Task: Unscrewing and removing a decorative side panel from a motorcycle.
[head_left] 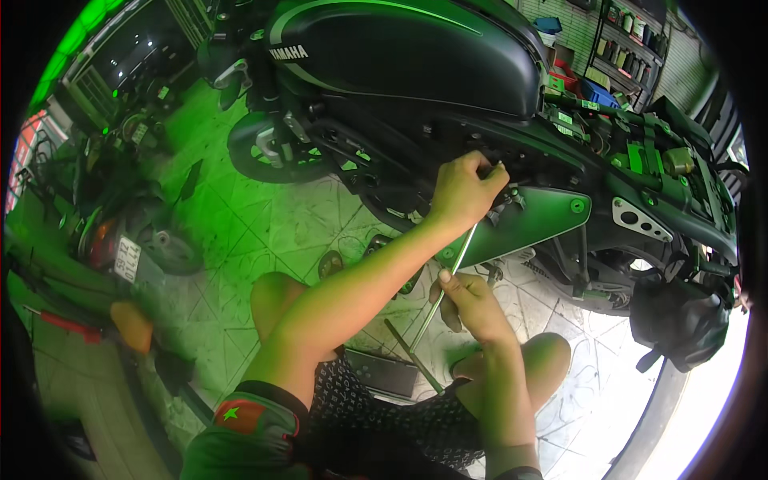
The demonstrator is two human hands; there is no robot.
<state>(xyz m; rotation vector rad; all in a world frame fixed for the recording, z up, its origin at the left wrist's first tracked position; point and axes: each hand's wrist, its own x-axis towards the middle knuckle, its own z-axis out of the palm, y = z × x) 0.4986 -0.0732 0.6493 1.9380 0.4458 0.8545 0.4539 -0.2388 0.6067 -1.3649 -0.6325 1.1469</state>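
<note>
A long silver T-handle wrench (430, 322) slants up toward a black motorcycle (416, 68), its crossbar low in front of my knees. My right hand (478, 306) is closed around the shaft, thumb lying along it. Higher up, my left hand (468, 192) is closed in a pinch beside the motorcycle's frame, just above a triangular side panel (544, 220). What its fingers grip is hidden or too small to make out. The wrench's upper end disappears behind my left wrist and hand.
Beneath the crossbar lies a dark flat case (376, 374) on the tiled floor (296, 220). Other motorcycles (148, 248) stand at the left. A black bag (680, 320) hangs at the rear right. Shelves (630, 48) with bottles and a blue bin (600, 94) are behind.
</note>
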